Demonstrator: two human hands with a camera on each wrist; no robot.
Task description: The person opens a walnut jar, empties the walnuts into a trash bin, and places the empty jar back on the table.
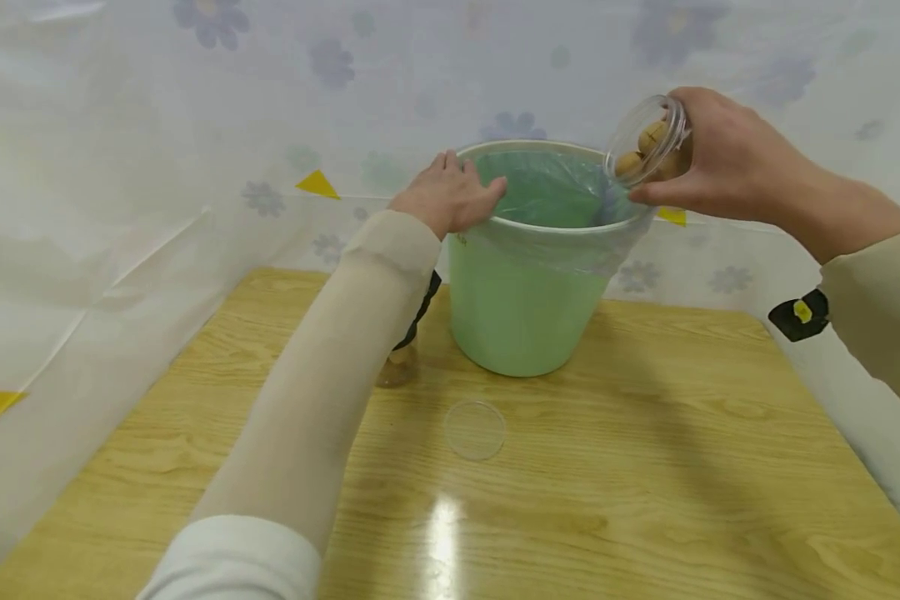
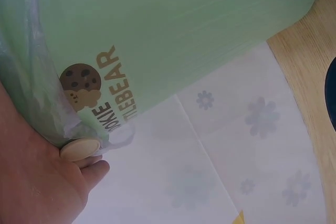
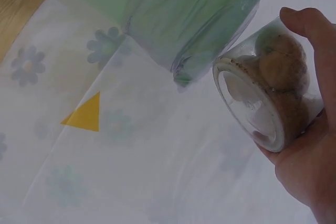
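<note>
A pale green bin [image 1: 528,300] lined with a thin plastic bag stands at the back of the wooden table [image 1: 645,467]. My left hand [image 1: 450,193] rests on the bin's left rim, fingers laid over the edge; in the left wrist view the bin wall [image 2: 173,30] shows a cookie print and the left hand [image 2: 47,182] sits at the rim. My right hand [image 1: 720,154] grips a clear jar [image 1: 648,142] with brown round food inside, tipped on its side over the bin's right rim. The jar [image 3: 270,90] has its open mouth facing down and left, held by the right hand [image 3: 310,171].
A clear round lid [image 1: 475,429] lies flat on the table in front of the bin. Another small jar [image 1: 397,367] stands beside the bin, partly hidden by my left forearm. White flowered sheeting [image 1: 120,167] walls the table on the left, back and right.
</note>
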